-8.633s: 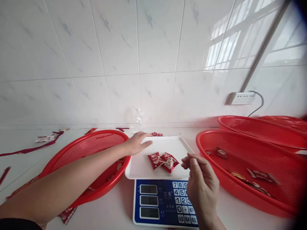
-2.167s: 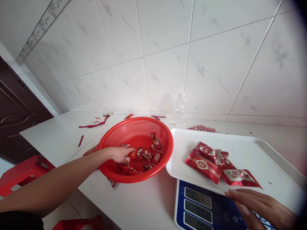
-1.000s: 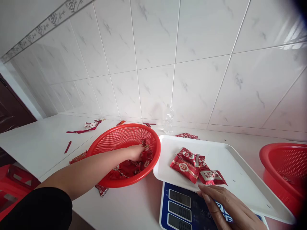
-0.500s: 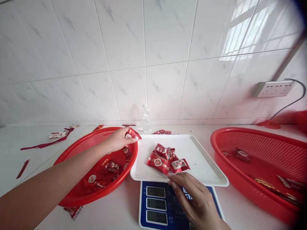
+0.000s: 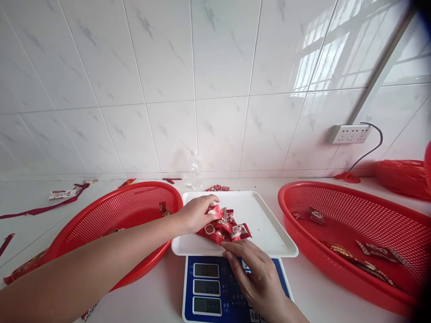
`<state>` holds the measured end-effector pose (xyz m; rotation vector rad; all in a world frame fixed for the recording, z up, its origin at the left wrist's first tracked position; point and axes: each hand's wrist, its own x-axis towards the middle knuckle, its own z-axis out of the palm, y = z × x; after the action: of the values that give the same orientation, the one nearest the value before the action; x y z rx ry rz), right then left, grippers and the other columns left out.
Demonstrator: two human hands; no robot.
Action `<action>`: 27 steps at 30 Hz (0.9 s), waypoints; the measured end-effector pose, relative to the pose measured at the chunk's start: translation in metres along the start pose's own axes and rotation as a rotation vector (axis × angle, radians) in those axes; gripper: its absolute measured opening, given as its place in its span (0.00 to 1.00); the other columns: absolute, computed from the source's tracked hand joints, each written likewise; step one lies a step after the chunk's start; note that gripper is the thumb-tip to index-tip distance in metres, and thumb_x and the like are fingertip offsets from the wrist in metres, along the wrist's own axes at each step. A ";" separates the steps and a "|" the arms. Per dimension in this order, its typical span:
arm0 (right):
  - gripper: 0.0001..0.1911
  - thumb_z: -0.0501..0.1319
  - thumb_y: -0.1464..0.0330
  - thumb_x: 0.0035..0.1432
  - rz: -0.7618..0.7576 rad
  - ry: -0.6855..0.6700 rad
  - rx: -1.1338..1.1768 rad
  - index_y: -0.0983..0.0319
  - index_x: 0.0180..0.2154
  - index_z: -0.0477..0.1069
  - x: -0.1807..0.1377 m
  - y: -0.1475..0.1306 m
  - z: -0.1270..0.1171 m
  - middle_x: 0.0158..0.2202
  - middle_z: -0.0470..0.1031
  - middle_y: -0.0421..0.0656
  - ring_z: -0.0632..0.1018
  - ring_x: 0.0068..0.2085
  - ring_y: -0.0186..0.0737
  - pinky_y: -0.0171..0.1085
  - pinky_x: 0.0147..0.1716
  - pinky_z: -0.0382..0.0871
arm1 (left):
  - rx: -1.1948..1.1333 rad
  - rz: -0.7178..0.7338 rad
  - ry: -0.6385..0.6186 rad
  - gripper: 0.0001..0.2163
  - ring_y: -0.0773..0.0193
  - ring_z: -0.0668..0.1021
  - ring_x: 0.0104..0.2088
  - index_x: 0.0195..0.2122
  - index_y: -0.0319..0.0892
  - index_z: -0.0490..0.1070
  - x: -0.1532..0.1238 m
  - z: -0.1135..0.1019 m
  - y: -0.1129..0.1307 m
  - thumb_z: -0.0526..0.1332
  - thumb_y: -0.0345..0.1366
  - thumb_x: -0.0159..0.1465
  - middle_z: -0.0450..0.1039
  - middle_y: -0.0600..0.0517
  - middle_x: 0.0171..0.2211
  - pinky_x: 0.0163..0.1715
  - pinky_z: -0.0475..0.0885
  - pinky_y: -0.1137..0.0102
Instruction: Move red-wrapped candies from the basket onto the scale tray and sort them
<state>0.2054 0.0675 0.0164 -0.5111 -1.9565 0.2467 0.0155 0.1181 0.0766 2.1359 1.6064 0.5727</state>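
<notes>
My left hand [image 5: 197, 216] reaches over the white tray [image 5: 269, 244], its fingers closed on a small red snack packet [image 5: 214, 211]. Beneath it, several red wrapped packets [image 5: 240, 231] lie in a loose pile on the tray. My right hand [image 5: 257, 273] is at the tray's front edge, above the blue scale [image 5: 205, 310]. Its thumb and forefinger are close together at the rim; whether anything is between them is hidden. The scale stands under the tray, with its displays facing me.
A red mesh basket [image 5: 129, 204] with packets stands on the left, partly behind my forearm. Another red basket [image 5: 340, 190] on the right holds several packets. A clear plastic bottle [image 5: 195, 172] stands by the tiled wall. A power socket [image 5: 350, 134] with a cable is at right.
My left hand has moved right, from the left basket's rim to the pile on the tray, carrying the packet. My right hand stays at the tray's front edge. The view has shifted right.
</notes>
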 end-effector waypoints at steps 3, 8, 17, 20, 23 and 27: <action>0.12 0.55 0.76 0.62 -0.002 0.009 0.019 0.59 0.44 0.72 0.000 0.000 0.000 0.28 0.77 0.41 0.76 0.27 0.34 0.33 0.27 0.71 | 0.060 0.043 0.003 0.17 0.54 0.69 0.58 0.53 0.43 0.67 -0.001 0.004 -0.003 0.60 0.34 0.63 0.68 0.44 0.56 0.58 0.62 0.60; 0.12 0.54 0.76 0.63 0.003 0.004 0.016 0.59 0.44 0.72 0.002 -0.002 0.001 0.29 0.77 0.42 0.77 0.28 0.35 0.34 0.28 0.73 | 0.098 0.067 -0.116 0.27 0.50 0.50 0.68 0.62 0.45 0.61 -0.004 0.014 0.001 0.59 0.48 0.64 0.49 0.43 0.68 0.65 0.50 0.54; 0.12 0.55 0.77 0.62 -0.013 0.014 0.023 0.59 0.44 0.72 0.003 -0.003 0.000 0.31 0.79 0.42 0.79 0.31 0.36 0.34 0.31 0.74 | 0.189 0.022 -0.326 0.39 0.44 0.37 0.69 0.69 0.51 0.46 -0.001 0.017 0.005 0.53 0.62 0.61 0.33 0.45 0.72 0.64 0.42 0.47; 0.12 0.55 0.76 0.63 -0.005 0.068 -0.083 0.59 0.44 0.72 0.003 0.003 -0.002 0.34 0.80 0.44 0.80 0.33 0.37 0.35 0.32 0.74 | 0.174 0.034 -0.307 0.39 0.44 0.37 0.69 0.69 0.51 0.46 -0.002 0.017 0.004 0.54 0.62 0.61 0.34 0.46 0.71 0.64 0.43 0.46; 0.08 0.55 0.71 0.64 0.060 0.160 -0.331 0.59 0.42 0.72 0.002 0.016 -0.007 0.34 0.81 0.44 0.80 0.34 0.40 0.39 0.34 0.73 | 0.142 0.030 -0.282 0.41 0.45 0.38 0.69 0.69 0.48 0.44 -0.004 0.016 0.000 0.54 0.63 0.60 0.34 0.44 0.71 0.65 0.42 0.47; 0.15 0.51 0.61 0.67 0.197 0.144 -0.614 0.60 0.41 0.73 0.000 0.034 -0.013 0.37 0.82 0.45 0.81 0.37 0.46 0.44 0.35 0.73 | 0.124 -0.014 -0.299 0.44 0.47 0.37 0.69 0.70 0.44 0.39 -0.007 0.012 -0.002 0.55 0.62 0.60 0.33 0.42 0.71 0.66 0.41 0.48</action>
<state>0.2256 0.0965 0.0084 -1.0897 -1.8220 -0.2761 0.0181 0.1110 0.0651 2.1738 1.5216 0.1417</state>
